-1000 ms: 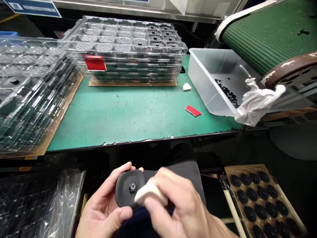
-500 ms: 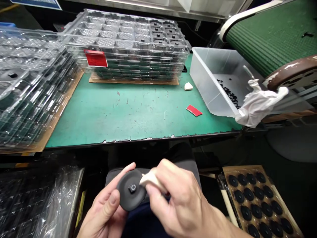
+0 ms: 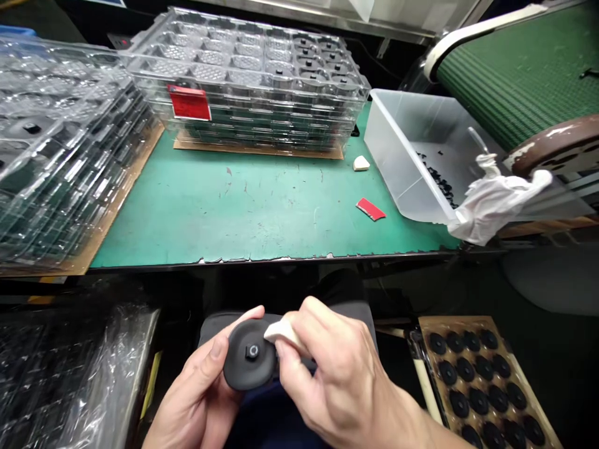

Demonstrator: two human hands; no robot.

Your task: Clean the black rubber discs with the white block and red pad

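Note:
My left hand holds a round black disc with a small metal hub at its centre, low in the view, over my lap. My right hand pinches a small cream-white block and presses it against the disc's upper right edge. Both hands are below the front edge of the green table mat.
Stacks of clear plastic trays stand at the back and left of the mat. A clear bin with small black bits, a white rag, a red tag and another cream block lie right. A tray of black discs sits lower right.
The cream block has slid from the disc's lower right face up to its upper right edge. My left thumb has shifted onto the disc's left rim, and the view tilted slightly down.

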